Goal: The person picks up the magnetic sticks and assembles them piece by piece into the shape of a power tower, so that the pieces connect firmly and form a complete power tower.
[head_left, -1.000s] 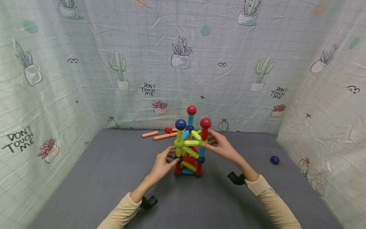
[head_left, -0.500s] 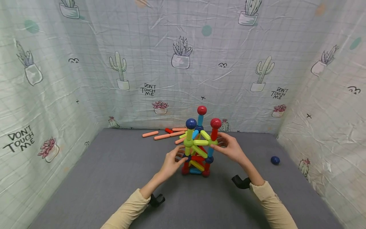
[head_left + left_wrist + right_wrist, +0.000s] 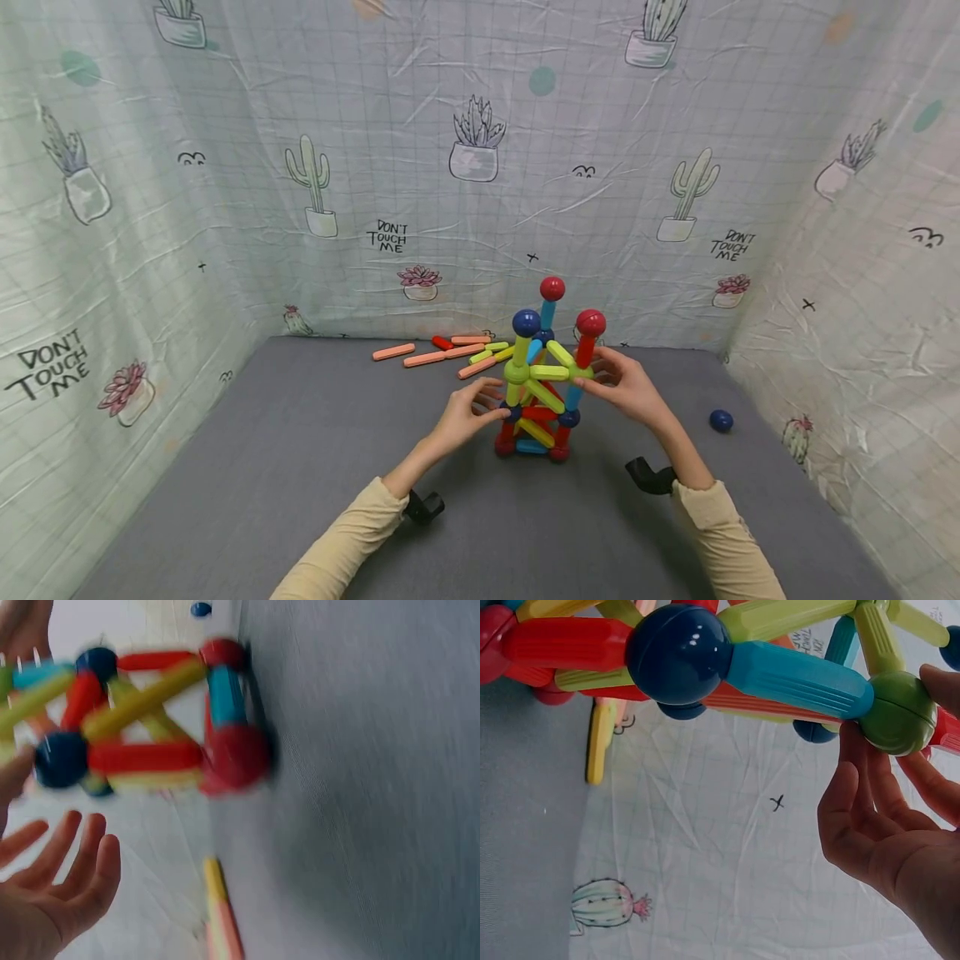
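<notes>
A tower of magnetic building sticks and balls (image 3: 550,374) stands on the grey table, with two red balls and a blue ball (image 3: 527,322) on its upper tips. My left hand (image 3: 465,417) is at its left side. In the left wrist view the thumb touches a dark blue ball (image 3: 61,759), while the other fingers are spread apart from the tower. On the right side, my right hand (image 3: 630,392) holds a green ball joint (image 3: 898,712) between thumb and fingers; a turquoise stick (image 3: 799,681) runs from that joint to another dark blue ball.
Loose orange sticks (image 3: 424,359), yellow-green sticks and a short red stick (image 3: 442,342) lie near the back edge, left of the tower. A single dark blue ball (image 3: 722,421) sits at the far right. Printed curtains (image 3: 337,283) enclose the table behind and beside.
The tower has shifted to the right across the table, both hands moving along with it. More loose sticks now show behind its left side.
</notes>
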`<state>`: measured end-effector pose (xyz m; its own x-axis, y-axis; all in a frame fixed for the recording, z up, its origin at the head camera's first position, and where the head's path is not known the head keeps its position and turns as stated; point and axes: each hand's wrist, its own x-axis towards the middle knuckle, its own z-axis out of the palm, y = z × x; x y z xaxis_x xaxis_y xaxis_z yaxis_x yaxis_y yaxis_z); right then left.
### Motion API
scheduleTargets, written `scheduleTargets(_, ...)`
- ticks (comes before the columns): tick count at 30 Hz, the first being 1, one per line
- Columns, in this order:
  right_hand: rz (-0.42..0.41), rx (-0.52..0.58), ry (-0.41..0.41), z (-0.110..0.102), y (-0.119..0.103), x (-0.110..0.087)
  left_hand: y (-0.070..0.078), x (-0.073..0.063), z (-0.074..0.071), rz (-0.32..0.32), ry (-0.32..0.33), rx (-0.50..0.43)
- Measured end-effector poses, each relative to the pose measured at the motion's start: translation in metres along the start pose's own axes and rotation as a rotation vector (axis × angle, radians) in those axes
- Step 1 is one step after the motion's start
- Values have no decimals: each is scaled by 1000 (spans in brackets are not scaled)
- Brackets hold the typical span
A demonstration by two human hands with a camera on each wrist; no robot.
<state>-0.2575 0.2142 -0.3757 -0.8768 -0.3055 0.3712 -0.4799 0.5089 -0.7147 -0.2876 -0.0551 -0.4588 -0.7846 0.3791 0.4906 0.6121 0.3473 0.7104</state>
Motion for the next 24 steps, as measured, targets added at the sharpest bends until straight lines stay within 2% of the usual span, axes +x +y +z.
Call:
scheduleTargets(5,-12,-19,1,0,0,0,-31,12,-18,-83,10,66)
scheduleTargets(9,-22,-19,47,-1,-2,1,-54,26,-29,-89,39,180)
scheduleTargets(12,-40,-20,81,-1,-2,1,-69,37,-32,-80,51,249)
scheduleTargets(19,-58,-20,98,1,-3,1,-91,51,-33,-129,62,327)
scheduleTargets(22,-58,-23,98,1,-2,2,-97,53,-32,-161,55,386)
scheduleTargets(24,-60,-26,97,1,-1,2,-100,54,-30,-156,42,443)
